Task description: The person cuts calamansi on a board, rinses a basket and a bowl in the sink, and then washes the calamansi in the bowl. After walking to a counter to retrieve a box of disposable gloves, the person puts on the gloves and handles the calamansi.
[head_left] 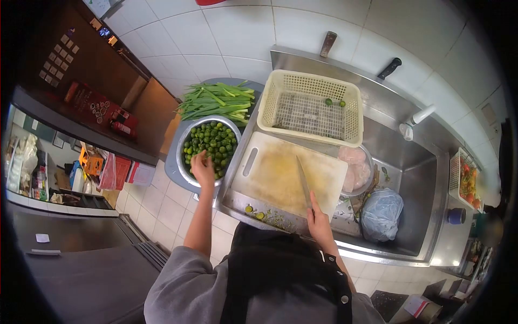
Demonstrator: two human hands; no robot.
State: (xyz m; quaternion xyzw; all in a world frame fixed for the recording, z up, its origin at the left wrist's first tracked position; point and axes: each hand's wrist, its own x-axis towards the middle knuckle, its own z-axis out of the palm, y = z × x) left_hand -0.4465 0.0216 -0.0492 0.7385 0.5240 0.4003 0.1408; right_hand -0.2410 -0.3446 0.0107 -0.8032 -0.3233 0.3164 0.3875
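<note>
My left hand (203, 169) is at the near side of a metal bowl (235, 127) heaped with small green limes (215, 141). Its fingers curl down together among the fruit, and whatever they pinch is hidden. In my right hand (319, 221) is the handle of a kitchen knife (303, 177), its long blade pointing away over a white cutting board (263, 156). The board is stained yellowish in the middle and rests across the sink's left part. Cut lime pieces (260, 215) lie on the metal ledge between the board and my body.
Beyond the board stands a cream plastic basket (353, 116) with a couple of limes inside. Green onions (216, 101) lie behind the bowl. The sink (415, 216) holds a bowl of pale meat (353, 168) and a tied plastic bag (382, 215). A faucet (407, 131) juts from the wall.
</note>
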